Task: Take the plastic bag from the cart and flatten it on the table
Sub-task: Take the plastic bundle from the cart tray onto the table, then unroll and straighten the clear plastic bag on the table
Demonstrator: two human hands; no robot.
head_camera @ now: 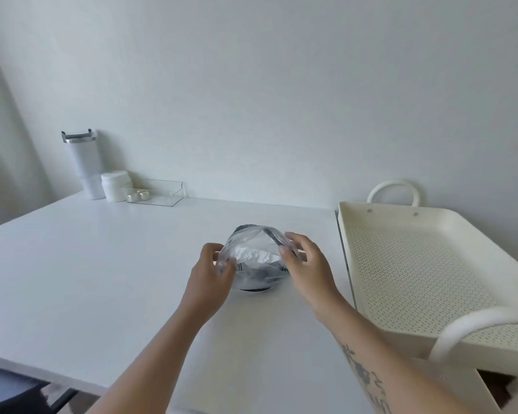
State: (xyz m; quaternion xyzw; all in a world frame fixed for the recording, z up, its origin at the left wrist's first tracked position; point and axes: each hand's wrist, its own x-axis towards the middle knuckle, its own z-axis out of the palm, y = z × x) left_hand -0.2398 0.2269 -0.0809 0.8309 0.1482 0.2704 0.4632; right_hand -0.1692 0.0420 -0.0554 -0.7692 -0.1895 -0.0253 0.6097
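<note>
I see both hands holding a crumpled clear plastic bag (256,258) with dark and white contents, puffed up on the white surface (102,264) near its middle. The left hand (211,270) pinches the bag's left edge in closed fingers; the right hand (307,264) clasps its right side, fingertips partly veiled by the film. What lies inside I cannot make out. The cream perforated metal cart (431,264) stands just right, cut off by the frame.
</note>
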